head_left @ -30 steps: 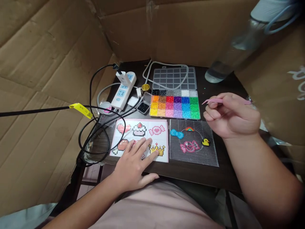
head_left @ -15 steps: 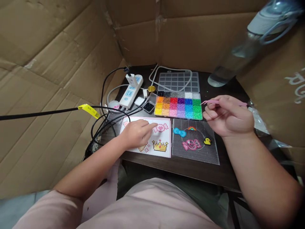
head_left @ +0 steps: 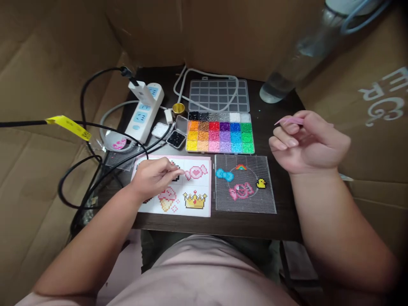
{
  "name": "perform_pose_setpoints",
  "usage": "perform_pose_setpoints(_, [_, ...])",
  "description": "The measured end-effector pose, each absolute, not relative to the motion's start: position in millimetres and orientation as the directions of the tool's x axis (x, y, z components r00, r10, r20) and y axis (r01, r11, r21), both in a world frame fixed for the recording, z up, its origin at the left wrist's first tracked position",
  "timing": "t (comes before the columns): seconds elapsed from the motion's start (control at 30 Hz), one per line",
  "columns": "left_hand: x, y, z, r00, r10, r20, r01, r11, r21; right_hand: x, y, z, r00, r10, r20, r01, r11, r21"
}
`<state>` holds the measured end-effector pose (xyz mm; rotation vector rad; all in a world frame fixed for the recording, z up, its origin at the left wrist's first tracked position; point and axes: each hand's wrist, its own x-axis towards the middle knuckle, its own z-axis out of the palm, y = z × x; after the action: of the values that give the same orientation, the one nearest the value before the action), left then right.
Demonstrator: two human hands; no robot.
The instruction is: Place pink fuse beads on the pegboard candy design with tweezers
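My left hand [head_left: 155, 178] is over a printed pattern sheet [head_left: 196, 186], its fingers curled together and nothing visible in them. Their tips are beside the printed pink candy; an ice cream and a crown are printed below. Raised at the right, my right hand [head_left: 314, 142] grips pink tweezers [head_left: 290, 120], tips pointing left. Between the hands lies a clear pegboard [head_left: 245, 205] bearing a blue bow [head_left: 225, 174], a small rainbow [head_left: 241, 167], a yellow duck [head_left: 261, 183] and a pink candy shape [head_left: 241, 191] made of beads.
Behind the sheet and pegboard is a compartment box [head_left: 219, 136] of coloured beads, its lid [head_left: 218, 95] folded back. A small box of black beads [head_left: 176, 138], a gold cup [head_left: 178, 109], a power strip [head_left: 145, 114] and looping cables stand left. A water bottle [head_left: 277, 87] stands back right.
The camera view has shifted, so the table things appear further left. My left index finger has curled in from pointing at the candy print. My right hand has turned slightly, still gripping the tweezers.
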<state>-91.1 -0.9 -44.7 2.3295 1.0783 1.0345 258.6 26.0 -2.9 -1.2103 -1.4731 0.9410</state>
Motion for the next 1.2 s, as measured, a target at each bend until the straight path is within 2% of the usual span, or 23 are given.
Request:
perform_pose_setpoints(0.1, [-90,1,-44,0.427,0.778,0.460,0.487,-0.627,0.608,265,27,-6,-0.060,0.974,0.220,0.369,0.226,-0.901])
perform_pose_setpoints(0.2, [-88,4,-45,0.448,0.759,0.472,0.503,-0.651,0.569,268,27,-7,-0.039,0.979,0.201,0.364,0.202,-0.909])
perform_pose_setpoints(0.3, [-83,4,-45,0.508,0.707,0.492,0.524,-0.707,0.474,267,29,-5,0.035,0.990,0.137,0.227,0.125,-0.966])
perform_pose_setpoints(0.4, [-77,1,-46,0.586,0.709,0.393,0.563,-0.705,0.432,264,30,-2,0.073,0.996,0.053,0.008,0.053,-0.999])
perform_pose_setpoints(0.5, [-73,-4,-47,0.599,0.748,0.285,0.652,-0.663,0.367,262,30,0,0.055,0.998,0.018,-0.178,0.028,-0.984])
perform_pose_setpoints(0.6, [-72,-9,-50,0.596,0.755,0.273,0.697,-0.655,0.291,259,31,0,0.061,0.998,-0.013,-0.298,0.006,-0.954])
perform_pose_setpoints(0.77, [-72,-9,-53,0.592,0.773,0.230,0.713,-0.635,0.298,253,33,-2,0.067,0.998,-0.015,-0.354,0.010,-0.935])
perform_pose_setpoints(1.0, [-73,-7,-25,0.664,0.731,0.154,0.676,-0.676,0.293,245,34,-11,0.121,0.993,-0.007,-0.295,0.029,-0.955])
perform_pose_setpoints(1.1, [-62,-7,2,0.653,0.756,0.049,0.688,-0.619,0.379,243,34,-14,0.142,0.990,-0.003,-0.252,0.033,-0.967])
perform_pose_setpoints(1.2, [-36,-3,19,0.630,0.766,0.129,0.539,-0.551,0.637,241,32,-14,0.118,0.993,0.003,-0.211,0.028,-0.977])
